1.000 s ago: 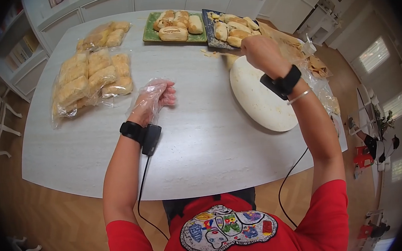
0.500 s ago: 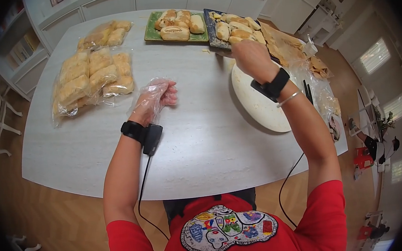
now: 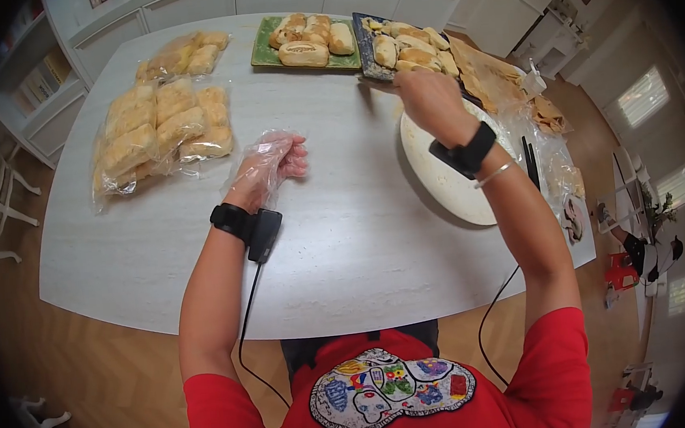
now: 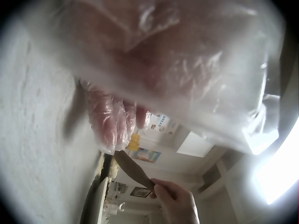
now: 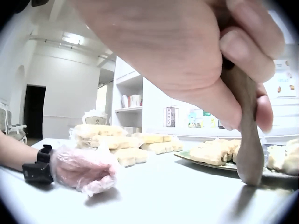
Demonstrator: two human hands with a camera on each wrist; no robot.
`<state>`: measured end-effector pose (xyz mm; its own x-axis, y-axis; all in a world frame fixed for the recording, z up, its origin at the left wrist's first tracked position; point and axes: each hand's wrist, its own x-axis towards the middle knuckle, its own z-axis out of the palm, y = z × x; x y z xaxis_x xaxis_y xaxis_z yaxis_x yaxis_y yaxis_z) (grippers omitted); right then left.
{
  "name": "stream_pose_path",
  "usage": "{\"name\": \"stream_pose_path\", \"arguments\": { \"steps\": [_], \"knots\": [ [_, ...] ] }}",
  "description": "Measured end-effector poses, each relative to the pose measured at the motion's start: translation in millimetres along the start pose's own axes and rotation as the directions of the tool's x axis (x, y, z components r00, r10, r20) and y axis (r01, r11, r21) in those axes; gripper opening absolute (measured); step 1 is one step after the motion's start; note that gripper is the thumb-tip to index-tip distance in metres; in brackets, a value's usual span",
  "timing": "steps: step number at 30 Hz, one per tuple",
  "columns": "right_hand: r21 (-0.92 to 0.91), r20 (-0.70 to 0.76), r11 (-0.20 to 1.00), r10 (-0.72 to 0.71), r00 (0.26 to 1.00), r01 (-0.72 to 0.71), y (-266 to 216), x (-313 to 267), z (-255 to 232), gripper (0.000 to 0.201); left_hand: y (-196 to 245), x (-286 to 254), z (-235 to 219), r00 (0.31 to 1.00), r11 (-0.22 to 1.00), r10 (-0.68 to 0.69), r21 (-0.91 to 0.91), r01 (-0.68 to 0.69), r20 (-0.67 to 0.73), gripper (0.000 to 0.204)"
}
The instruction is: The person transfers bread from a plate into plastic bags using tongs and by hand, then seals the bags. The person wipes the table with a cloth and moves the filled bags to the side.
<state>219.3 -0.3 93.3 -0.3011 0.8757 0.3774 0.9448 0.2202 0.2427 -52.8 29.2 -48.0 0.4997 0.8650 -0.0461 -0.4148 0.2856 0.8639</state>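
In a loose clear plastic glove, my left hand [image 3: 269, 167] rests on the table with fingers loosely curled and nothing in them. My bare right hand [image 3: 435, 104] grips a flat brown wooden spreader [image 5: 251, 158] by its handle, rounded end pointing down close over the tabletop in the right wrist view. The spreader is near the front corner of a dark blue plate [image 3: 361, 39] piled with filled bread pieces [image 3: 417, 44]. Below the right hand lies a large white dish [image 3: 454, 180] with smears on it, partly hidden by the forearm.
A green plate [image 3: 262, 56] of bread rolls [image 3: 304, 53] stands at the back. Bagged bread loaves [image 3: 129, 147] are stacked at the left, with another bag [image 3: 182, 57] behind. On the right lie brown paper [image 3: 477, 72], black sticks [image 3: 530, 161] and clear plastic wrap [image 3: 551, 171].
My right hand has moved left and slightly down with the spreader, uncovering more of the dish and the black sticks. The left hand stays in place.
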Motion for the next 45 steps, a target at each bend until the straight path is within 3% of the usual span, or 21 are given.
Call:
{"name": "stream_pose_path", "arguments": {
  "steps": [3, 6, 8, 10, 15, 17, 19, 22, 25, 26, 31, 33, 35, 38, 41, 42, 45],
  "knots": [
    [0.112, -0.081, 0.994, -0.006, 0.997, 0.015, 11, -17, -32, 0.012, 1, -3, 1, 1.000, 1.000, -0.005, -0.011, 0.005, -0.013, 0.030],
    [0.169, -0.051, 0.986, 0.000, 0.999, 0.008, 11, -29, -70, 0.012, 0, -1, 2, 1.000, 1.000, -0.011, -0.006, 0.010, -0.015, 0.029],
    [0.118, 0.108, 0.993, -0.035, 0.994, 0.022, 13, -31, -83, 0.010, 0, -2, 2, 1.000, 1.000, -0.013, -0.003, 0.013, -0.018, 0.029],
    [0.054, 0.158, 0.996, -0.079, 0.984, 0.071, 4, -29, -95, 0.010, 1, -4, 4, 1.000, 1.000, 0.016, -0.006, -0.016, -0.012, 0.029],
    [-0.030, 0.229, 0.982, -0.172, 0.958, 0.184, -33, -31, -93, 0.009, 1, -4, 5, 1.000, 1.000, 0.003, 0.012, -0.003, -0.024, 0.028],
    [-0.037, 0.204, 0.956, -0.278, 0.939, 0.291, -46, -30, -83, 0.010, 3, -4, 5, 1.000, 1.000, 0.006, 0.012, -0.006, -0.020, 0.028],
    [-0.068, 0.219, 0.953, -0.275, 0.936, 0.296, -46, -20, -66, 0.011, 3, -5, 5, 1.000, 1.000, -0.005, 0.023, 0.005, -0.018, 0.029],
    [-0.146, 0.112, 0.972, -0.167, 0.980, 0.182, -25, 2, -31, 0.009, 2, -5, 5, 1.000, 1.000, 0.005, 0.016, -0.005, -0.006, 0.029],
    [-0.216, 0.113, 0.966, -0.120, 0.986, 0.142, -16, 3, -57, 0.009, 2, -4, 3, 1.000, 1.000, -0.008, 0.012, 0.008, 0.005, 0.029],
    [-0.124, 0.124, 0.980, -0.142, 0.982, 0.158, -14, -1, -67, 0.010, 1, -5, 2, 1.000, 1.000, -0.008, 0.006, 0.008, 0.001, 0.029],
    [-0.056, 0.227, 0.981, -0.171, 0.959, 0.188, -33, -21, -95, 0.011, -1, -2, 1, 1.000, 0.999, 0.003, 0.054, -0.003, 0.007, 0.030],
    [-0.027, 0.158, 0.955, -0.289, 0.944, 0.296, -42, -27, -85, 0.008, -2, -1, -2, 1.000, 1.000, 0.006, 0.029, -0.006, 0.024, 0.031],
    [-0.036, 0.134, 0.956, -0.284, 0.950, 0.291, -46, -25, -68, 0.007, -2, -1, -3, 0.999, 1.000, 0.007, 0.008, -0.008, 0.051, 0.032],
    [-0.107, 0.071, 0.985, -0.127, 0.989, 0.134, -22, -5, -29, 0.007, 0, -3, 4, 1.000, 0.998, 0.009, 0.059, -0.009, 0.007, 0.032],
    [-0.130, -0.003, 0.982, -0.136, 0.991, 0.134, 10, -5, -45, 0.008, 2, -4, 5, 0.999, 0.999, 0.010, 0.052, -0.008, -0.035, 0.028],
    [-0.047, 0.009, 0.997, -0.066, 0.998, 0.066, 12, -10, -54, 0.008, 1, -4, 5, 1.000, 0.999, 0.013, 0.042, -0.012, -0.025, 0.028],
    [0.050, 0.024, 0.994, -0.100, 0.995, 0.098, 6, -33, -82, 0.008, 0, -3, 5, 1.000, 0.999, 0.020, 0.036, -0.020, -0.013, 0.028]
  ]
}}
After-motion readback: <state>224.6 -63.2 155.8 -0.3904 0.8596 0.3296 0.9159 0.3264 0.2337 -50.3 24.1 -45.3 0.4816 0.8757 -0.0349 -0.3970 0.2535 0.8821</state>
